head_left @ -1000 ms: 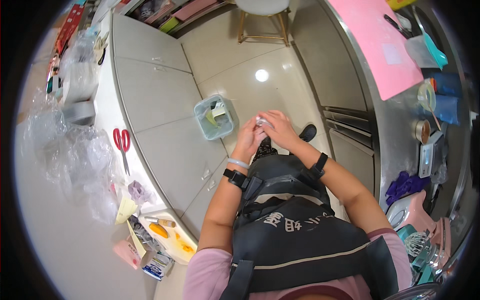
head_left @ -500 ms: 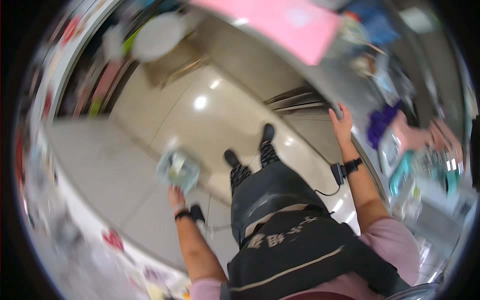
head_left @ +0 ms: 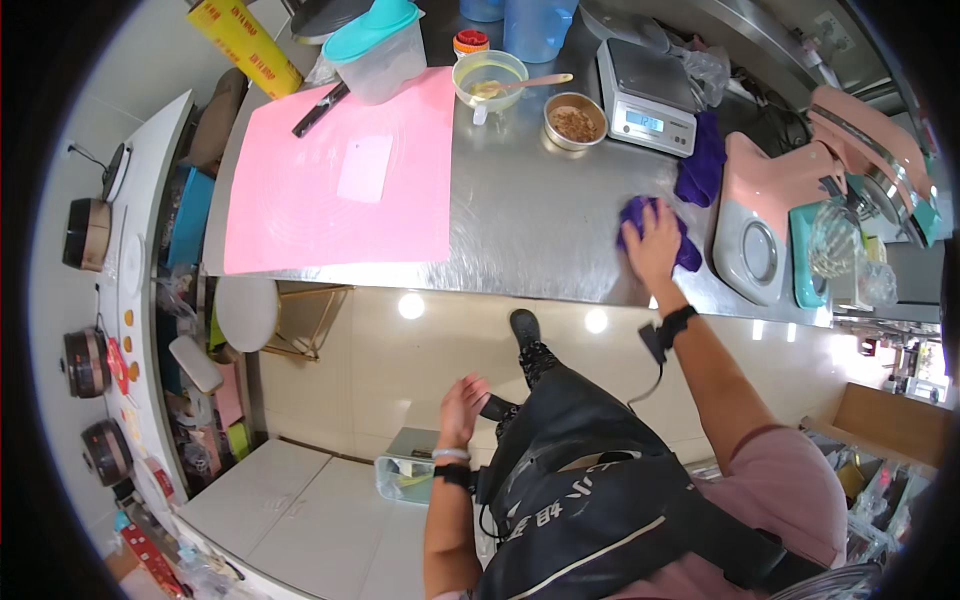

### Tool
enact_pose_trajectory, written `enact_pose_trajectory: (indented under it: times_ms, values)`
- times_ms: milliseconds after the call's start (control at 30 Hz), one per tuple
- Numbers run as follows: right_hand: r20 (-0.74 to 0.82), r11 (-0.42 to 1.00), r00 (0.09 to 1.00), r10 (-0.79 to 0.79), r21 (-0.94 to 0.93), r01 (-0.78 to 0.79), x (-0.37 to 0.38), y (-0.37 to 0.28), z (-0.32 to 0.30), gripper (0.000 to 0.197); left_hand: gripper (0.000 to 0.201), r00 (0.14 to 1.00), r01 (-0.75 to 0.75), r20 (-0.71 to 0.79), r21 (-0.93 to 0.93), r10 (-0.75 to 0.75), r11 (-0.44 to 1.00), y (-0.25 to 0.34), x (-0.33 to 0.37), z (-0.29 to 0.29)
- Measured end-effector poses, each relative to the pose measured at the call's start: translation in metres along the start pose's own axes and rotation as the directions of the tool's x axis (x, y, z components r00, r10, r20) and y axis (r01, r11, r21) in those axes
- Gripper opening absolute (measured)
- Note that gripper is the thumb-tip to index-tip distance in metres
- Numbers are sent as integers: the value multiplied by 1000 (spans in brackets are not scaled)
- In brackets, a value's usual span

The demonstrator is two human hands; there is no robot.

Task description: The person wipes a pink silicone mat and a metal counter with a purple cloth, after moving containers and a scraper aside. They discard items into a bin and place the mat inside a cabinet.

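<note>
My right hand rests on a crumpled purple cloth near the front edge of the steel table, its fingers bent over the fabric. Low at my left side, my left hand hangs above the floor with fingers extended and nothing in it. Behind that wrist stands a small bin with a light liner. A second purple cloth lies farther back, between the kitchen scale and the pink stand mixer.
A pink mat covers the table's left part. Behind it are a teal-lidded container, a bowl with a spatula and a round tin of brown crumbs. A white round stool stands below the table. White cabinets line the lower left.
My view has turned toward the table. My left hand has moved away from the bin's rim. My right hand, empty before, has come down on the purple cloth.
</note>
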State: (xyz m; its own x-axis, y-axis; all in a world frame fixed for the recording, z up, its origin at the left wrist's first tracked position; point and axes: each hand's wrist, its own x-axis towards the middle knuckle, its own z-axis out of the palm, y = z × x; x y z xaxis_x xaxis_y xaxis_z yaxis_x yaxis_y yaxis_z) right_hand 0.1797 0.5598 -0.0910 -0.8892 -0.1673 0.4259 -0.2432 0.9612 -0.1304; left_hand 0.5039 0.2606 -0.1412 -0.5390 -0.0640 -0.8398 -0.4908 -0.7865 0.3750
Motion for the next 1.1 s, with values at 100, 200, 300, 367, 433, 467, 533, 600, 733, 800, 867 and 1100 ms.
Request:
enact_pose_trajectory:
  times_ms: [100,200,300,367,433,467,533,600,733,800,867,1100]
  values:
    - [164,985,976,-140,119,121,1,-81,-21,53,40,992,25,123,46,-31,999,23,29,61]
    - [178,981,981,-72,193,37,30,-130,5,47,44,982,95,162,13,-96,995,47,44,111]
    - [177,953,982,-61,304,4,83,-175,31,38,48,932,271,271,-76,-241,960,65,52,124]
    - [195,934,970,-147,349,72,108,-183,41,35,51,909,350,279,-106,-310,931,77,59,135]
    - [177,906,951,-255,387,171,100,-192,39,36,54,894,402,285,-170,-346,900,86,66,127]
    - [180,874,923,-341,422,241,84,-193,31,37,53,886,428,278,-179,-372,886,88,74,119]
    - [149,836,856,-495,349,423,31,-198,21,35,51,884,437,277,-207,-376,875,86,88,105]
    - [159,657,719,-677,570,493,-17,-207,-18,32,42,839,425,514,-415,-178,804,76,99,87]
    - [41,483,750,-661,788,383,-36,-211,-46,25,19,902,216,426,-304,-71,928,74,86,54]
    - [67,556,797,-600,752,355,-13,-193,-49,25,21,920,361,326,-482,-219,798,89,72,36]
    - [99,671,856,-508,669,321,15,-166,-48,25,26,976,183,203,-593,-75,784,79,47,-16]
    - [352,952,886,-302,65,299,41,-57,-32,49,21,895,-438,-357,-589,268,679,-7,-66,-243]
